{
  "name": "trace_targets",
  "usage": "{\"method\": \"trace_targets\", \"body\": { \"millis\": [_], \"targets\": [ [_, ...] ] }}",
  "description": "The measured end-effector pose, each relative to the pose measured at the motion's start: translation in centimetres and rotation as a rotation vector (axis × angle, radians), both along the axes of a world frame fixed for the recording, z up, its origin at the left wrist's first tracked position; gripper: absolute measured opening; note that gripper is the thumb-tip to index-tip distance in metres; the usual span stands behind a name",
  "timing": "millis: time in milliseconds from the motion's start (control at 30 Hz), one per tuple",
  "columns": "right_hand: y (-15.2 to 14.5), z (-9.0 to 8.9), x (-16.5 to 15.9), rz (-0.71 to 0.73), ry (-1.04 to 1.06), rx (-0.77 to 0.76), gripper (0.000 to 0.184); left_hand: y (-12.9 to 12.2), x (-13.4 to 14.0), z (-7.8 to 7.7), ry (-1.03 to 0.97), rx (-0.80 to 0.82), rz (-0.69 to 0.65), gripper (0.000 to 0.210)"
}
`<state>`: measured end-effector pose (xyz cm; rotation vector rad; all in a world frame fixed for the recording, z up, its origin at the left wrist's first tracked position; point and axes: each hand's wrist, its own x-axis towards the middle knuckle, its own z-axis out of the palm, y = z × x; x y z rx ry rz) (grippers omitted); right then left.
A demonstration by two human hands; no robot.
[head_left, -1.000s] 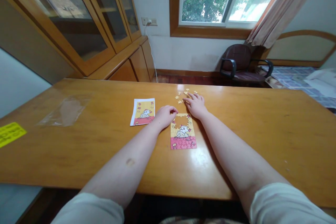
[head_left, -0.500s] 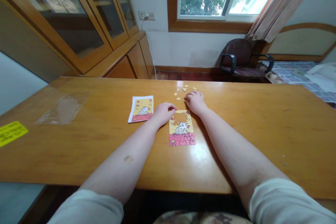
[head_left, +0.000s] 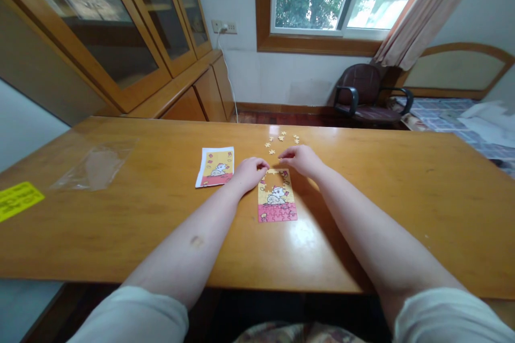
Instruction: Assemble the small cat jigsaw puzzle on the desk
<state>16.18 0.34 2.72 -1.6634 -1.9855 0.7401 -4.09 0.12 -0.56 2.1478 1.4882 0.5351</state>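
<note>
A jigsaw puzzle (head_left: 277, 212) with a white cartoon animal on yellow and pink lies on the table, with a gap in its upper part. At its top left corner rests my left hand (head_left: 250, 174), fingers curled together; whatever they hold is hidden. My right hand (head_left: 302, 159) hovers just beyond the puzzle's top edge, thumb and fingertips pinched on a small pale puzzle piece. Several loose yellow puzzle pieces (head_left: 272, 151) are scattered past my hands toward the far edge. Left of my left hand is a reference picture card (head_left: 217, 163) with the same design.
The wooden table (head_left: 161, 225) spans the view. A clear plastic bag (head_left: 100, 166) and a yellow label (head_left: 20, 201) lie at the left. Beyond the table stand a glass-door cabinet (head_left: 177, 67), a brown armchair (head_left: 362, 88) and a bed (head_left: 438, 112).
My right hand has drawn back from the loose pieces toward the puzzle's top edge, uncovering a loose piece behind it. The left hand stays at the puzzle's corner.
</note>
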Motion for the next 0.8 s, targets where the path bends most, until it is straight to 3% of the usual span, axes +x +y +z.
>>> {"method": "trace_targets", "body": {
  "millis": [167,333,800],
  "targets": [
    [-2.6,-0.7,0.3,0.046,0.049,-0.066,0.013,0.0,0.2,0.1,0.015,-0.004,-0.006,0.024],
    [-3.3,-2.2,1.1,0.203,0.206,-0.214,0.015,0.0,0.1,0.1,0.014,-0.005,0.001,0.024],
    [-3.2,-2.3,0.8,0.142,0.175,-0.199,0.015,-0.1,0.1,0.3,0.029,-0.009,-0.007,0.023]
  ]
}}
